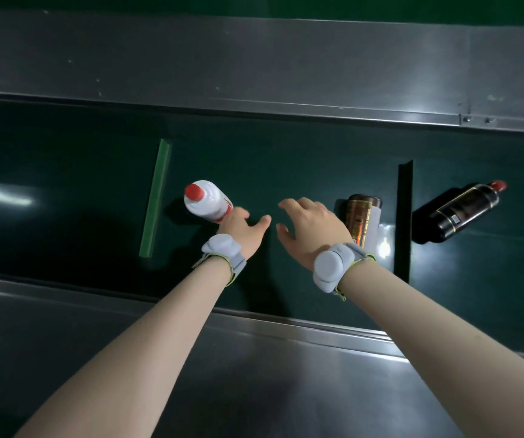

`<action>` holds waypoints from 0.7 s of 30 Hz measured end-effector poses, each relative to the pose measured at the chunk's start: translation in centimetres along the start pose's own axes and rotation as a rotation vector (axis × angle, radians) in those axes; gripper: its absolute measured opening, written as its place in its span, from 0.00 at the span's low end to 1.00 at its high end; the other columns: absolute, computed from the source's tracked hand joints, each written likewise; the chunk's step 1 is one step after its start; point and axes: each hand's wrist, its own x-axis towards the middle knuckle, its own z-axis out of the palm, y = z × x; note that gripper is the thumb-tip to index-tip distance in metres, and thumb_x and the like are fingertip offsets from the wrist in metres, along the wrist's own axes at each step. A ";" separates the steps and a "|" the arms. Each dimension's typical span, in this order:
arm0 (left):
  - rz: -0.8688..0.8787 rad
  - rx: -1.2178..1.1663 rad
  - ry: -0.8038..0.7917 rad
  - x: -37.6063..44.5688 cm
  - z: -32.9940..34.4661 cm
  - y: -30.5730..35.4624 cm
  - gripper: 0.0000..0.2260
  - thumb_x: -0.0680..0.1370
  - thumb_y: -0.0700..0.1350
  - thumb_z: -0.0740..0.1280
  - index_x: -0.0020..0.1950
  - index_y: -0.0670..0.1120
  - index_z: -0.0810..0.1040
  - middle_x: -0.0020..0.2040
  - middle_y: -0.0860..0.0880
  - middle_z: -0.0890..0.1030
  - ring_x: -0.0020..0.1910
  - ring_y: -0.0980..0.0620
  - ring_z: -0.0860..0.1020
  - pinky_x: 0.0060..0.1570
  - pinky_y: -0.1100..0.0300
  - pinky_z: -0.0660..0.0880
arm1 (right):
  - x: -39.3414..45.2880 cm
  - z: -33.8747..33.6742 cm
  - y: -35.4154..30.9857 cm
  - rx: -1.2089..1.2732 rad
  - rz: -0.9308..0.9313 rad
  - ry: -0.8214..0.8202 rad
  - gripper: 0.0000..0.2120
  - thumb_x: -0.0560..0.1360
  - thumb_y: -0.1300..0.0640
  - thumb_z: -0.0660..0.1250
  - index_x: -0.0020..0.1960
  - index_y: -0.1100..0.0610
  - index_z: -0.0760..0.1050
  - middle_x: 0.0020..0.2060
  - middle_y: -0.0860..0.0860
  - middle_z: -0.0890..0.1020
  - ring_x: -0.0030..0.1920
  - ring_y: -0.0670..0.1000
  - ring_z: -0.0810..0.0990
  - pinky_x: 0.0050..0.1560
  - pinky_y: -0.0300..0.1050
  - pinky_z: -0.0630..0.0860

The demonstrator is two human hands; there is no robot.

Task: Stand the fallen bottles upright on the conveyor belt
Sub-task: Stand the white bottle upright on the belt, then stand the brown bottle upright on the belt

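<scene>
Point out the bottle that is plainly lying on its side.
The dark bottle right of the black cleat, red cap toward the far rail. The white bottle stands upright.

Single head-worn view, looking steeply down and forward, close over both forearms onto the conveyor belt [286,147] running left-right.

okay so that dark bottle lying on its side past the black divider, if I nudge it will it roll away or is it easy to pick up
The dark bottle looks round-bodied and lies flat on the belt, so a nudge would probably roll it. Its surface looks glossy, so it may be slippery. It seems to be glass and is likely heavy and breakable.
</scene>
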 end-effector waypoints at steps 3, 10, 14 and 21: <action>0.297 0.115 0.050 -1.0 1.5 2.7 0.25 0.82 0.58 0.72 0.74 0.47 0.74 0.73 0.44 0.78 0.66 0.41 0.81 0.57 0.51 0.76 | 0.2 0.2 2.8 -0.015 0.012 0.044 0.20 0.83 0.51 0.65 0.71 0.58 0.74 0.59 0.58 0.81 0.59 0.65 0.78 0.56 0.60 0.78; 0.632 0.299 -0.061 -1.8 8.4 7.1 0.29 0.83 0.44 0.72 0.82 0.48 0.65 0.80 0.45 0.69 0.68 0.39 0.79 0.50 0.53 0.74 | -1.7 2.3 13.1 0.063 0.249 0.330 0.24 0.77 0.65 0.63 0.73 0.60 0.76 0.70 0.65 0.76 0.68 0.72 0.73 0.64 0.67 0.75; 0.686 0.359 -0.055 -1.6 11.0 8.2 0.30 0.83 0.40 0.70 0.84 0.47 0.64 0.78 0.44 0.71 0.65 0.39 0.81 0.49 0.50 0.79 | -3.1 3.8 17.3 0.068 0.229 0.322 0.33 0.75 0.69 0.63 0.79 0.56 0.68 0.75 0.66 0.70 0.70 0.72 0.72 0.65 0.66 0.76; 0.361 0.024 -0.324 -1.8 13.8 8.6 0.42 0.82 0.29 0.64 0.88 0.58 0.54 0.63 0.51 0.81 0.58 0.50 0.83 0.59 0.54 0.81 | -4.0 6.7 20.0 0.368 0.235 0.088 0.54 0.72 0.78 0.65 0.86 0.42 0.50 0.81 0.57 0.62 0.73 0.64 0.74 0.63 0.51 0.79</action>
